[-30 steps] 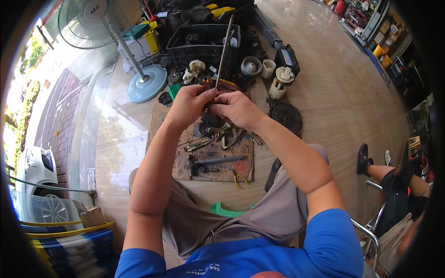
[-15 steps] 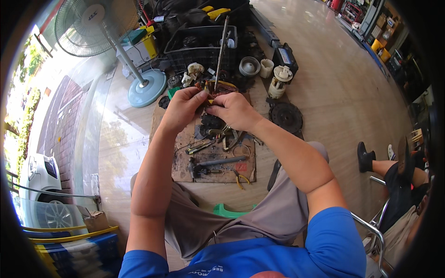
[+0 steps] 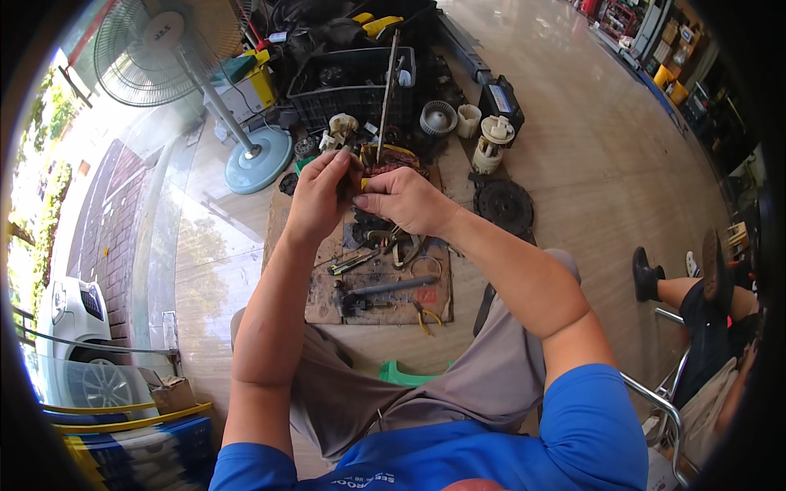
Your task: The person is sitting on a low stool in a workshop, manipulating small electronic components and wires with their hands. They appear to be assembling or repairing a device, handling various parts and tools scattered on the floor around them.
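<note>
My left hand (image 3: 319, 196) is closed on a small dark part (image 3: 350, 178) whose kind I cannot make out. Beside it, my right hand (image 3: 409, 200) pinches a small yellow piece (image 3: 365, 184) between thumb and fingers, mostly covered by them. Just beyond the hands lies a reddish-brown bundle (image 3: 391, 157) with yellow on it, and a long thin metal rod (image 3: 388, 98) stands up there. Below the hands, a hammer (image 3: 385, 288), yellow-handled pliers (image 3: 426, 317) and several other hand tools rest on a stained cardboard sheet (image 3: 315, 282).
A black crate (image 3: 352, 86) stands beyond the cardboard, a pedestal fan (image 3: 255, 159) to its left. At right are a white fuel pump unit (image 3: 491, 143), a black disc (image 3: 503, 206) and a dark battery-like box (image 3: 501, 105). Another person's legs (image 3: 688, 290) show at far right.
My hands have drawn slightly apart. The left has turned and shifted a little left with the dark part, and more of the reddish bundle shows between them.
</note>
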Demonstrator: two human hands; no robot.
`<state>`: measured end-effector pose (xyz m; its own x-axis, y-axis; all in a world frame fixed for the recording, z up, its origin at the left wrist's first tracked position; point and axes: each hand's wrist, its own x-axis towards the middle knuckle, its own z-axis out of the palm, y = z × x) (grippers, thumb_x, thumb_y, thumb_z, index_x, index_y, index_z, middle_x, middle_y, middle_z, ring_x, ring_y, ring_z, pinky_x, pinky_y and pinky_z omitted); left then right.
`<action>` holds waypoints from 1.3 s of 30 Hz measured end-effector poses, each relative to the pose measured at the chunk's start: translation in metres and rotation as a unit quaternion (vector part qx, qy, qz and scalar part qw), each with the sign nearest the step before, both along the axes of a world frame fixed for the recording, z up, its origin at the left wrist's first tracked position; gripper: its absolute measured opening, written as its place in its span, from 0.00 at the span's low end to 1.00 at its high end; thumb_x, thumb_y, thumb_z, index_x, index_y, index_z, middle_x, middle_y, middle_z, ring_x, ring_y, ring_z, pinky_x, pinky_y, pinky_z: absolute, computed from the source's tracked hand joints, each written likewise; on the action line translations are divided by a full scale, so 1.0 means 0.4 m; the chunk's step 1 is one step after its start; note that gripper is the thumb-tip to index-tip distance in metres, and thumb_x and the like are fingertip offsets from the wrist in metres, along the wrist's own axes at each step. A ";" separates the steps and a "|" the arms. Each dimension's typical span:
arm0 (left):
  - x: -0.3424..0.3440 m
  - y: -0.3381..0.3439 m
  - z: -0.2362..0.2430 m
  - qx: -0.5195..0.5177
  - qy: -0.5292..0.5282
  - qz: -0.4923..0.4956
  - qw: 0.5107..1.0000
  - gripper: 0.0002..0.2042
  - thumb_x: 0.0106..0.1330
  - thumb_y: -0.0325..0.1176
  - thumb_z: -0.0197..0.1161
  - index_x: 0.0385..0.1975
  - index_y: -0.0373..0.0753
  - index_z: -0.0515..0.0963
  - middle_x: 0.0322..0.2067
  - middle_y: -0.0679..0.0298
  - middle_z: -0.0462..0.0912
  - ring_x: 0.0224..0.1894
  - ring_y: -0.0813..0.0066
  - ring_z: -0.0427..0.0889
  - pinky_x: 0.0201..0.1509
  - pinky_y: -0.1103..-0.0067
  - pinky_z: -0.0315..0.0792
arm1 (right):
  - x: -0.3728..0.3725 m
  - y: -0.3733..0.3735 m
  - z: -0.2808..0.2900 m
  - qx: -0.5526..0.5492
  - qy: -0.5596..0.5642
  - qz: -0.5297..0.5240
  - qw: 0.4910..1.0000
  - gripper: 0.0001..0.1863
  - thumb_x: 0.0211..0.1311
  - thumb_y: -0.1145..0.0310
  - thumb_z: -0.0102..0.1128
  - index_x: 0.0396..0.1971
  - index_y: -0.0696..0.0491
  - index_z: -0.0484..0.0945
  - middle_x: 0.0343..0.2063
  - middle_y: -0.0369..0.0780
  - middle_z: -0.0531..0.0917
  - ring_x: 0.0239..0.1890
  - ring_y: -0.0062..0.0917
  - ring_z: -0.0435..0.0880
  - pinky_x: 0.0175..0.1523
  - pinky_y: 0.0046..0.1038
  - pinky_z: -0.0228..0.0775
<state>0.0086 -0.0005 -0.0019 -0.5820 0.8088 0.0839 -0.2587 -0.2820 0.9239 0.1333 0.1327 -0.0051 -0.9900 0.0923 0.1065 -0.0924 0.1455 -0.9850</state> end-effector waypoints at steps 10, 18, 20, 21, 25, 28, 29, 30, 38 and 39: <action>-0.022 -0.003 -0.039 0.142 -0.049 -0.133 0.980 0.12 0.76 0.41 0.54 0.38 0.37 0.76 0.31 0.66 0.78 0.30 0.81 0.74 0.30 0.85 0.66 | 0.011 0.012 0.007 -0.194 -0.056 0.113 0.973 0.13 0.70 0.63 0.62 0.28 0.56 0.83 0.18 0.27 0.73 0.19 0.09 0.66 0.25 0.17 0.56; -0.023 -0.004 0.017 -0.094 0.074 -0.054 0.991 0.14 0.74 0.40 0.57 0.37 0.33 0.79 0.26 0.69 0.77 0.25 0.82 0.72 0.27 0.83 0.66 | -0.001 0.001 -0.034 0.110 0.039 -0.064 0.991 0.10 0.68 0.66 0.63 0.34 0.58 0.85 0.24 0.30 0.80 0.26 0.14 0.75 0.33 0.19 0.67; 0.012 -0.001 0.045 -0.188 0.160 0.030 0.969 0.14 0.72 0.38 0.61 0.37 0.31 0.81 0.21 0.71 0.77 0.21 0.84 0.71 0.25 0.83 0.67 | -0.002 -0.002 -0.035 0.204 0.046 -0.110 0.972 0.09 0.67 0.67 0.63 0.36 0.58 0.86 0.26 0.31 0.82 0.28 0.15 0.77 0.36 0.19 0.69; 0.018 0.001 0.039 -0.186 0.207 0.044 0.960 0.13 0.72 0.38 0.61 0.36 0.31 0.81 0.21 0.71 0.77 0.20 0.85 0.70 0.24 0.84 0.65 | 0.003 -0.014 -0.017 0.218 0.031 -0.115 0.969 0.09 0.67 0.67 0.63 0.37 0.58 0.86 0.27 0.32 0.83 0.30 0.15 0.79 0.38 0.20 0.70; 0.020 -0.008 0.036 -0.198 0.234 0.047 0.951 0.14 0.72 0.39 0.61 0.31 0.33 0.80 0.18 0.70 0.76 0.18 0.85 0.68 0.20 0.84 0.60 | -0.014 -0.010 -0.034 0.019 -0.030 -0.046 0.998 0.10 0.68 0.66 0.62 0.36 0.57 0.85 0.24 0.33 0.81 0.26 0.14 0.77 0.32 0.19 0.68; -0.018 -0.014 0.026 -0.192 0.151 0.009 0.970 0.16 0.71 0.40 0.62 0.28 0.32 0.80 0.15 0.69 0.73 0.15 0.84 0.67 0.18 0.82 0.59 | -0.005 0.029 -0.003 -0.176 -0.158 0.035 0.971 0.13 0.74 0.62 0.53 0.34 0.55 0.79 0.19 0.29 0.73 0.17 0.10 0.65 0.19 0.15 0.51; -0.022 -0.018 0.020 -0.188 0.125 -0.005 0.974 0.16 0.70 0.41 0.63 0.29 0.32 0.80 0.15 0.70 0.73 0.15 0.85 0.66 0.17 0.83 0.56 | -0.004 0.035 -0.009 -0.225 -0.173 0.044 0.958 0.14 0.75 0.61 0.52 0.35 0.56 0.80 0.19 0.30 0.74 0.17 0.09 0.65 0.19 0.14 0.52; -0.020 -0.017 0.024 -0.193 0.098 -0.007 0.976 0.16 0.70 0.41 0.63 0.29 0.32 0.81 0.15 0.70 0.73 0.15 0.85 0.66 0.17 0.83 0.55 | -0.004 0.038 -0.011 -0.243 -0.172 0.052 0.953 0.15 0.75 0.60 0.52 0.35 0.55 0.80 0.20 0.30 0.74 0.16 0.09 0.65 0.19 0.14 0.52; -0.019 -0.028 0.042 -0.220 0.088 -0.030 0.971 0.15 0.72 0.41 0.62 0.33 0.34 0.80 0.18 0.72 0.74 0.15 0.89 0.66 0.17 0.86 0.55 | -0.008 0.031 -0.004 -0.212 -0.172 0.077 0.959 0.12 0.73 0.62 0.56 0.37 0.56 0.78 0.22 0.31 0.73 0.18 0.10 0.63 0.20 0.14 0.51; -0.017 -0.032 0.052 -0.223 0.091 -0.037 0.970 0.14 0.72 0.41 0.62 0.33 0.34 0.80 0.18 0.72 0.74 0.15 0.89 0.66 0.17 0.87 0.55 | -0.008 0.029 -0.002 -0.187 -0.169 0.072 0.965 0.11 0.72 0.63 0.57 0.38 0.56 0.79 0.22 0.31 0.73 0.18 0.10 0.64 0.20 0.14 0.51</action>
